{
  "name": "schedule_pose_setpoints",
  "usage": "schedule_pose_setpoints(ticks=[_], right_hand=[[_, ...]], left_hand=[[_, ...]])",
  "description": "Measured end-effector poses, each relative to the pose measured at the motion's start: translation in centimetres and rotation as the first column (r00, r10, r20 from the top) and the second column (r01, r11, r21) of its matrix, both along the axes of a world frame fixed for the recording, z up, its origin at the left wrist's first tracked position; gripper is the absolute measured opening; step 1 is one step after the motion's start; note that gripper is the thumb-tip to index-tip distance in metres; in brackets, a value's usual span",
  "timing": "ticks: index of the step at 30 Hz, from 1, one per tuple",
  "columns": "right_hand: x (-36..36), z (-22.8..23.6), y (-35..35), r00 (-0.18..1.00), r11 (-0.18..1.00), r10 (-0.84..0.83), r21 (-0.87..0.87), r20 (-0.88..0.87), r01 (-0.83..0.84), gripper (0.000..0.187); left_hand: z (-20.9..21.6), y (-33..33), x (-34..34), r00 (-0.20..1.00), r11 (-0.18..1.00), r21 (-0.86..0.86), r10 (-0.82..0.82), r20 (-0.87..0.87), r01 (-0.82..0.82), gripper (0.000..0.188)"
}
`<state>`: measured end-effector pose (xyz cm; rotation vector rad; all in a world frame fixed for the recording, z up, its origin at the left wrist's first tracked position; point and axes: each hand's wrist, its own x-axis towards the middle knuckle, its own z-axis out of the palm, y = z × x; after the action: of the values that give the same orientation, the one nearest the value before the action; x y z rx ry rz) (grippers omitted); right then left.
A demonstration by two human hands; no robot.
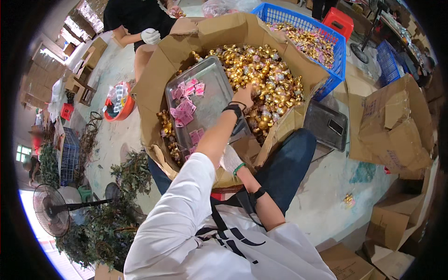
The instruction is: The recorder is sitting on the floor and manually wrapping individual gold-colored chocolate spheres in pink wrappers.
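Observation:
Between my knees stands a large open cardboard box, full of small shiny gold ball ornaments. My bare left hand reaches across into the ornaments, its fingers curled down among them; what they grip is hidden. A grey metal tray lies tilted on the pile, under my left forearm, and carries pink printed cards. In a white glove, my right hand is by the box's near edge, below the tray. My left forearm covers part of it, so its fingers do not show clearly.
At the far right a blue plastic crate holds more ornaments. A dark tray with a phone lies right of the box, beside a cardboard carton. An orange basin and a fan stand left. Another person's gloved hand shows beyond.

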<state>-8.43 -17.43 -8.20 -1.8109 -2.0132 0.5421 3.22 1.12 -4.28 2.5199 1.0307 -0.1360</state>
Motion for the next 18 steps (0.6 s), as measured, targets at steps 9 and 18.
schedule_pose_setpoints(ticks=[9, 18], right_hand=[[1.0, 5.2, -0.5, 0.659, 0.947, -0.318, -0.206, -0.682, 0.245, 0.038], [0.6, 5.8, -0.6, 0.389, 0.974, -0.218, -0.171, -0.895, 0.152, 0.039]], left_hand=[[13.5, 3.7, -10.2, 0.807, 0.984, -0.095, 0.181, 0.562, -0.154, 0.045], [20.0, -11.6, -30.3, 0.851, 0.748, -0.605, 0.108, 0.514, 0.271, 0.035]])
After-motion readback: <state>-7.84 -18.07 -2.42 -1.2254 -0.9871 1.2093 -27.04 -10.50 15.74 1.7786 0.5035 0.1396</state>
